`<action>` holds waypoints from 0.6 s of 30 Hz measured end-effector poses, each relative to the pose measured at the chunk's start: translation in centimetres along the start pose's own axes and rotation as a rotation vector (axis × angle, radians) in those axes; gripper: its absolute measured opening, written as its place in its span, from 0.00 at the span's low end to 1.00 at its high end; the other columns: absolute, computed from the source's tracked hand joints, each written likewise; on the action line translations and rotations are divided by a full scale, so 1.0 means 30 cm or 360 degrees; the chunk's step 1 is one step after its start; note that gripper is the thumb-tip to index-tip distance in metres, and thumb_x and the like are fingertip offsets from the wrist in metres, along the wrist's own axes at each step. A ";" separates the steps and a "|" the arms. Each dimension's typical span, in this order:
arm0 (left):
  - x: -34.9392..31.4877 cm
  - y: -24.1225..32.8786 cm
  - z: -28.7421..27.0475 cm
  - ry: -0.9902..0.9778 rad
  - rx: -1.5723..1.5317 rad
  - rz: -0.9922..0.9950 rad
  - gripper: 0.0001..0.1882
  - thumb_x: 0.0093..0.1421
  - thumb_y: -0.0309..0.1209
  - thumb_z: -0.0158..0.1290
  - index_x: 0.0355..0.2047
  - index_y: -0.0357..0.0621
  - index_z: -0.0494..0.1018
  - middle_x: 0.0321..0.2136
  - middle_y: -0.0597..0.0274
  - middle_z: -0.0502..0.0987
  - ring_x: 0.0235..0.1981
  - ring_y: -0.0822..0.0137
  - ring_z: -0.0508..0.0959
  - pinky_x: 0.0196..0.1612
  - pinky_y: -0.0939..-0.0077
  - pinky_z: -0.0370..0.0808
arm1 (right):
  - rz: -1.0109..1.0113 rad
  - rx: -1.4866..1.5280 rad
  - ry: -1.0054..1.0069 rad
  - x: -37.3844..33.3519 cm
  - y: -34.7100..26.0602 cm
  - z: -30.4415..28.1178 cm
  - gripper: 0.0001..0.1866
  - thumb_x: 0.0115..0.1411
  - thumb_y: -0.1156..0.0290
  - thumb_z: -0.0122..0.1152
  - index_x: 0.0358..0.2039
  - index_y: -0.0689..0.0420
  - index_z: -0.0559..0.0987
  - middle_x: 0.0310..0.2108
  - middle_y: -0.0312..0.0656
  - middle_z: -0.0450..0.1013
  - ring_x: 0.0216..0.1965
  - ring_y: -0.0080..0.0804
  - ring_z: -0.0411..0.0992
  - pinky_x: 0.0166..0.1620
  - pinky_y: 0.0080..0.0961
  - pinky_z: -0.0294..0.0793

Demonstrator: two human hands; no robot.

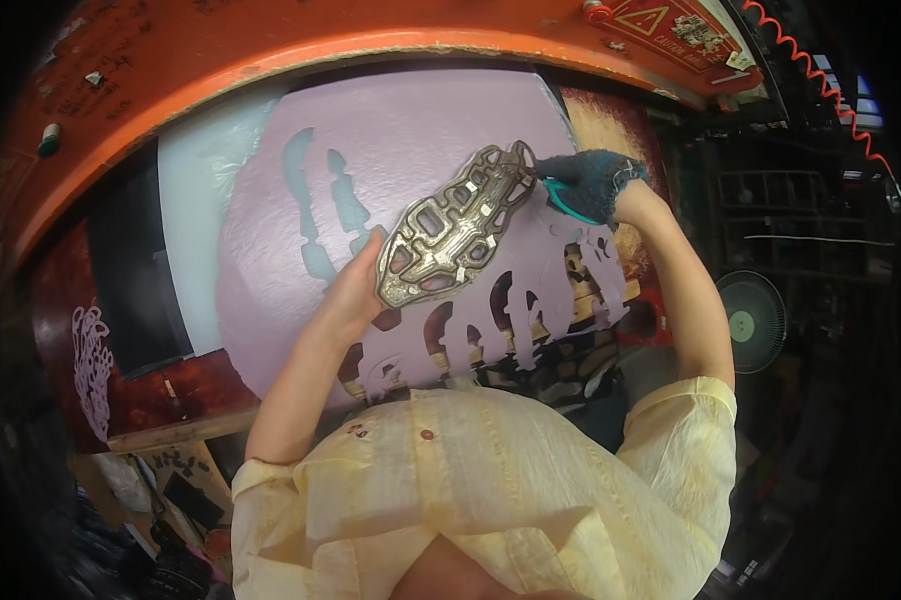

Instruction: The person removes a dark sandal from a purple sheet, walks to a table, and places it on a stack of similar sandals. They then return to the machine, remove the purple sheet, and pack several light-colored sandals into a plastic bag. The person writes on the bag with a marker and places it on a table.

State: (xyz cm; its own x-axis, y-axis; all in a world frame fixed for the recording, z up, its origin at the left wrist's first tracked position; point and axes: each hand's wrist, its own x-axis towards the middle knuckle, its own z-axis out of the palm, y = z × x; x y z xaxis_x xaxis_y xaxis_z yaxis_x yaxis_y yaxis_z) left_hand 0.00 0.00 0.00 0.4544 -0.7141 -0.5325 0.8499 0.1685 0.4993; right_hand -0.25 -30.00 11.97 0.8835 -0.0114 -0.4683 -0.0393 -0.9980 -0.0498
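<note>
A long, openwork metal cutting die [446, 230] lies slantwise over a lilac sheet [401, 115], its broad end toward me. My bare left hand [356, 285] is closed on the broad end, thumb along the edge, its other fingers hidden beneath. At the narrow far-right end, my right hand [589, 185] wears a dark blue knitted glove and appears closed on the die, its fingertips hard to make out. A curved teal strip [571, 205] runs along the glove's lower side; what it belongs to is unclear. Several shaped holes pierce the sheet, mostly along its near edge.
An orange machine beam [371, 50] arches across the back, with a red warning label [671, 35] at its right. Lilac cut scrap [93, 370] lies at far left beside a black sheet [136, 260]. A round fan [751, 320] stands right of my forearm; a coiled red hose [796, 55] hangs behind.
</note>
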 end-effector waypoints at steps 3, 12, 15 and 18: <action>-0.017 0.026 0.024 0.0020 -0.0042 0.0006 0.29 0.67 0.50 0.29 0.58 0.41 0.56 0.51 0.57 0.69 0.49 0.65 0.73 0.51 0.66 0.70 | 0.0077 -0.0026 -0.0067 0.000 -0.013 -0.048 0.21 0.52 0.59 0.48 0.48 0.42 0.75 0.42 0.44 0.74 0.43 0.44 0.72 0.46 0.33 0.71; -0.015 0.008 0.012 0.0098 0.0038 -0.0022 0.27 0.68 0.47 0.30 0.55 0.37 0.61 0.49 0.57 0.70 0.49 0.68 0.73 0.52 0.71 0.70 | -0.0253 -0.0337 0.0131 0.056 -0.041 -0.076 0.13 0.52 0.64 0.52 0.38 0.44 0.79 0.29 0.47 0.75 0.34 0.47 0.74 0.36 0.35 0.73; -0.014 -0.004 0.008 0.0072 0.0086 0.0023 0.27 0.67 0.48 0.31 0.54 0.39 0.61 0.48 0.60 0.71 0.48 0.69 0.73 0.48 0.72 0.71 | -0.0224 -0.0376 0.0034 0.141 -0.060 -0.030 0.12 0.53 0.65 0.51 0.37 0.44 0.79 0.29 0.46 0.75 0.33 0.45 0.75 0.35 0.35 0.74; -0.020 -0.010 0.026 0.0007 0.0039 0.0080 0.27 0.67 0.47 0.32 0.54 0.37 0.62 0.47 0.58 0.72 0.47 0.69 0.73 0.47 0.73 0.71 | -0.0181 -0.1072 -0.0395 0.200 -0.151 0.037 0.15 0.56 0.63 0.47 0.42 0.41 0.77 0.32 0.43 0.76 0.34 0.42 0.75 0.37 0.34 0.74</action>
State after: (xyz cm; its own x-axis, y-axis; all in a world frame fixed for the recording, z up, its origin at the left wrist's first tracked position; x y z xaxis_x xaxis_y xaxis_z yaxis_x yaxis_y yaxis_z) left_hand -0.73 -0.14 0.70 0.4977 -0.7022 -0.5092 0.8191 0.1874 0.5422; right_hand 4.73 -25.49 8.41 0.7299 0.0296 -0.6830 0.4134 -0.8148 0.4064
